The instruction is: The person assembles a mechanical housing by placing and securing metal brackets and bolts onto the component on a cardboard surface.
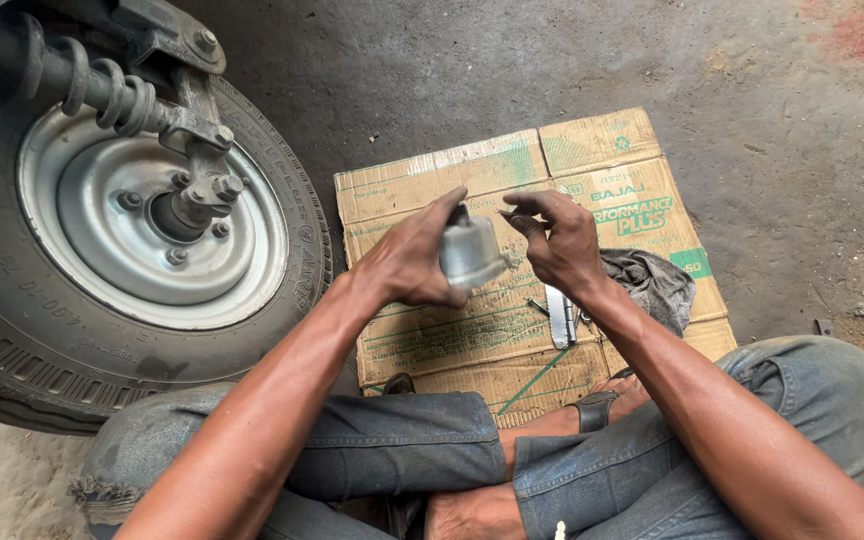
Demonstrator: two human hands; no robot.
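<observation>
Filling the left side of the scene, a vehicle wheel stands upright on the concrete floor, with a black tyre around a silver rim and a coil spring running across its upper part. To its right, a flattened cardboard sheet lies on the floor in the middle of the view. Nearest the camera, the person sits cross-legged in dusty jeans, with sandalled feet resting at the near edge of the cardboard. A crumpled grey rag lies on the right part of the cardboard, and a flat metal tool lies just left of it. Above the cardboard, the left hand is closed around a small grey metal cylinder, held up between both hands. The right hand is just right of the cylinder, fingers curled and pinched together near its top; whether they grip anything cannot be told.
</observation>
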